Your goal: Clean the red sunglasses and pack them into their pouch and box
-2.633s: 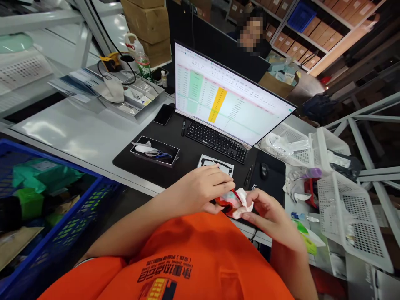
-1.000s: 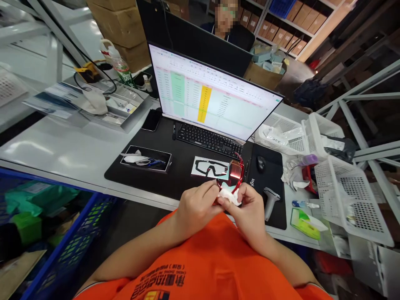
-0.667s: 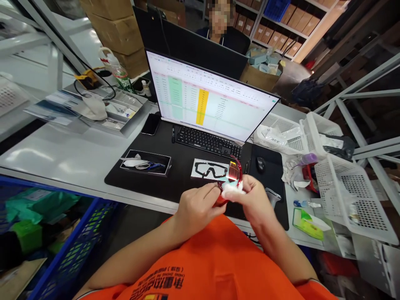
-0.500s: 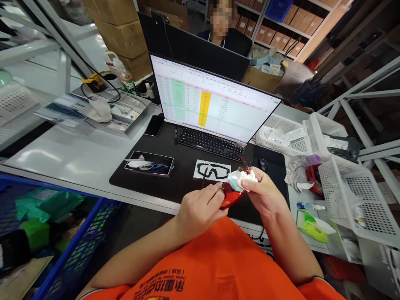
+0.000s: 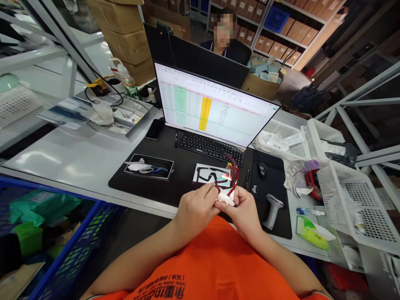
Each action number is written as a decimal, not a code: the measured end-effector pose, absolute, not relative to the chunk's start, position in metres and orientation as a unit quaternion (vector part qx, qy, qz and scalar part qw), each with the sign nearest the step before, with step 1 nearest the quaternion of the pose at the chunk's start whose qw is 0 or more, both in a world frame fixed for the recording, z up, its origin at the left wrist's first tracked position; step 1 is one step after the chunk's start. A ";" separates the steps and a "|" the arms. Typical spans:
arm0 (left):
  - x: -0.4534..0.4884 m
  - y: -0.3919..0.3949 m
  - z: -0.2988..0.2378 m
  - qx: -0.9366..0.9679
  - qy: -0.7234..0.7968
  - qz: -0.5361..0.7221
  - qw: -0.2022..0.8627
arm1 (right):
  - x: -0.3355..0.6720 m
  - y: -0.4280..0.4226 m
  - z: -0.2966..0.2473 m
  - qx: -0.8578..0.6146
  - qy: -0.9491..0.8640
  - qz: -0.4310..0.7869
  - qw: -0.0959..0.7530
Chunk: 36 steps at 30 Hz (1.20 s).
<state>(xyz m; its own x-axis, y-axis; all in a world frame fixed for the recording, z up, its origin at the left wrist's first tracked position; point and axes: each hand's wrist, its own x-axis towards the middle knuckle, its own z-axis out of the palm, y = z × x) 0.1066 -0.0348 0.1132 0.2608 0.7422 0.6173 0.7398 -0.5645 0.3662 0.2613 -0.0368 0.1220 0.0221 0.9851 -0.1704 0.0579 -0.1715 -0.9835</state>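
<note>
Both my hands meet just in front of my chest over the near edge of the black desk mat [image 5: 184, 166]. My left hand [image 5: 195, 208] pinches the near end of red-framed glasses [image 5: 231, 177], which stand up from my fingers. My right hand [image 5: 245, 208] is closed on a small white wipe [image 5: 225, 197] pressed against the glasses. A white card printed with a goggle outline [image 5: 208, 173] lies flat on the mat just beyond my fingers.
A monitor [image 5: 212, 108] and keyboard [image 5: 211, 147] stand behind the card. A black tray [image 5: 149, 167] lies at left; a mouse [image 5: 262, 168] and barcode scanner [image 5: 272, 208] at right. White baskets [image 5: 353, 200] crowd the right side, a blue crate [image 5: 78, 233] sits lower left. Another person sits behind the monitor.
My right hand with the wipe came back from the far end of the glasses toward my left hand. The glasses now stand more upright.
</note>
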 end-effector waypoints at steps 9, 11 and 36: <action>0.102 -0.042 0.123 0.816 0.427 0.388 -0.044 | 0.280 0.001 0.151 -0.480 -0.312 0.659 0.488; 0.101 -0.042 0.124 0.811 0.432 0.393 -0.043 | 0.280 -0.004 0.148 -0.483 -0.337 0.637 0.498; 0.110 -0.042 0.117 0.785 0.466 0.403 0.063 | 0.283 0.003 0.157 -0.468 -0.339 0.644 0.501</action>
<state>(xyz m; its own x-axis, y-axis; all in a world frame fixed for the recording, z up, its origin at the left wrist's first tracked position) 0.1101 -0.0420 0.1169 0.2414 0.7828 0.5736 0.6811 -0.5577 0.4745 0.2825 0.0034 0.1572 -0.0609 0.9630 -0.2627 -0.3286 -0.2678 -0.9057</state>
